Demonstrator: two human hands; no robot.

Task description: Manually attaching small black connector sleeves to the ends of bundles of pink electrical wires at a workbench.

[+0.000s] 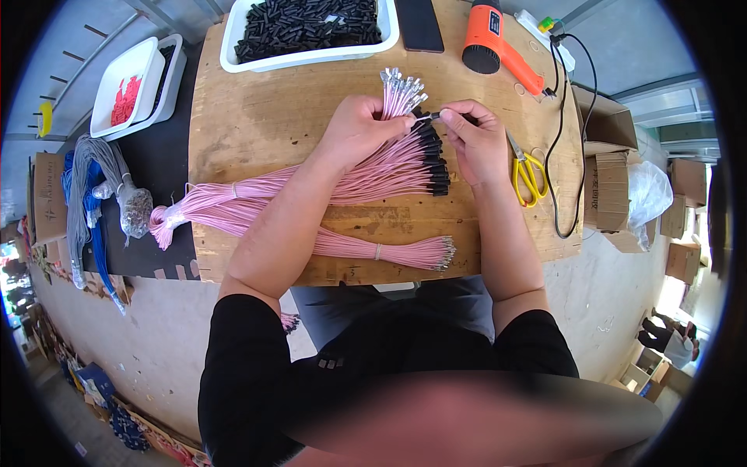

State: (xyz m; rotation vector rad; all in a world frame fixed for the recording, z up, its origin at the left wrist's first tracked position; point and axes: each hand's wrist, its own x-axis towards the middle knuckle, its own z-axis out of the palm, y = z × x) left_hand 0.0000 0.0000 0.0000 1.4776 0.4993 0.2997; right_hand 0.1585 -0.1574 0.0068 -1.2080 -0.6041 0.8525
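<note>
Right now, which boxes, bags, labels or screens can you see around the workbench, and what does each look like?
Cardboard boxes: right of the bench, brown, stacked, one with open flaps.
Clear plastic bag: beside those boxes, crumpled, whitish.
Cardboard box: far left, brown, upright.
More cardboard boxes: far right on the floor, brown.
Small plastic bag: left, clear, holding small metal parts.
Dark flat rectangle: bench top edge, black, maybe a phone; screen dark.

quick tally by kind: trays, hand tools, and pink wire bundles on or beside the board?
White trays: 2, one of black sleeves, one with red parts
Hand tools: 2, heat gun, yellow scissors
Pink wire bundles: 2, one under the left hand and right hand, one tied
Total: 6
</note>
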